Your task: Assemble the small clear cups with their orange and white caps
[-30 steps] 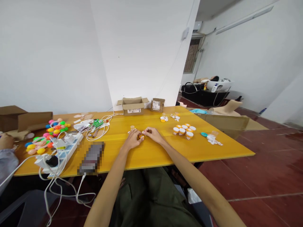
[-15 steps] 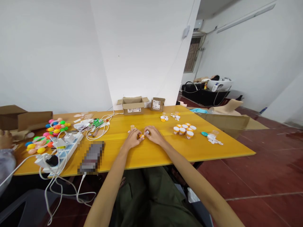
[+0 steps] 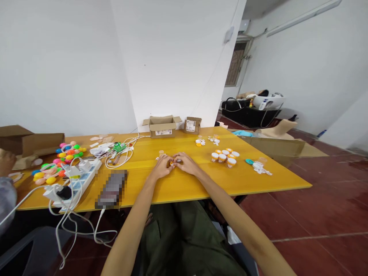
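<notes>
Both my hands meet above the middle of the table. My left hand (image 3: pixel 161 168) is closed around a small orange and white plastic part (image 3: pixel 171 163), mostly covered by the fingers. My right hand (image 3: pixel 185 164) pinches a small white piece (image 3: pixel 178 161) against it; its shape is too small to make out. Just behind my left hand stands a small clear cup (image 3: pixel 161 153) with tiny white bits beside it. Off to the right of my right hand is a cluster of several clear cups with white and orange lids (image 3: pixel 222 157).
Loose white pieces with a teal ring (image 3: pixel 248 161) lie at the right; more small parts (image 3: pixel 200 142) lie farther back. Cardboard boxes (image 3: pixel 163 132) stand by the wall. At left are a phone (image 3: pixel 112 188), a power strip (image 3: pixel 86 178), cables and colourful balls (image 3: pixel 69 153). Another person's hand (image 3: pixel 6 161) shows far left.
My right hand has come in against my left, closing the gap between the white piece and the orange part. The other person's hand at far left has shifted slightly.
</notes>
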Demonstrator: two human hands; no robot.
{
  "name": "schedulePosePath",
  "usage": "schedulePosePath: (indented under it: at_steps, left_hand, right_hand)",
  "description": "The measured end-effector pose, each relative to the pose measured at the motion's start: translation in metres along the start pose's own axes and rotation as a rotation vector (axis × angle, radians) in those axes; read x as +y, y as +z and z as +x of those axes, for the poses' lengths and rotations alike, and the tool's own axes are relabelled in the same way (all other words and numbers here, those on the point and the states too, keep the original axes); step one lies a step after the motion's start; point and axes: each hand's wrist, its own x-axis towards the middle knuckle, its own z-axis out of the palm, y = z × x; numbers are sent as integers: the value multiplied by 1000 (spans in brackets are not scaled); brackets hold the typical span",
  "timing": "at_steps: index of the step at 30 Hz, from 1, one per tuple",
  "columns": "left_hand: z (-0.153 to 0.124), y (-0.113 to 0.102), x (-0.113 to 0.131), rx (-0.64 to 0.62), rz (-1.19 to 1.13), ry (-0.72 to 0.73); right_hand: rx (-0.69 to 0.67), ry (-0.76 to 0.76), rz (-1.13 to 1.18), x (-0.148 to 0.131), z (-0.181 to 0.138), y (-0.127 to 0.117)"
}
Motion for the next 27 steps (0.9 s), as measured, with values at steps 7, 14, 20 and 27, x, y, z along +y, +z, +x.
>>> schedulePosePath:
  at_steps: [7,14,20,27]
  left_hand:
    - [0,1,-2,8,5,9]
    - [0,4,-7,21,-2,46]
    - [1,1,-3,-9,-11,21]
    - [1,0,-2,-7,-12,19]
  right_hand:
    - [-27,52,-36,-9,1,-4]
    - [-50,82,-76,-13,1,-7]
    - [-74,138,-86,-9,5,-7]
    - [-61,186,39,-5,8,-3]
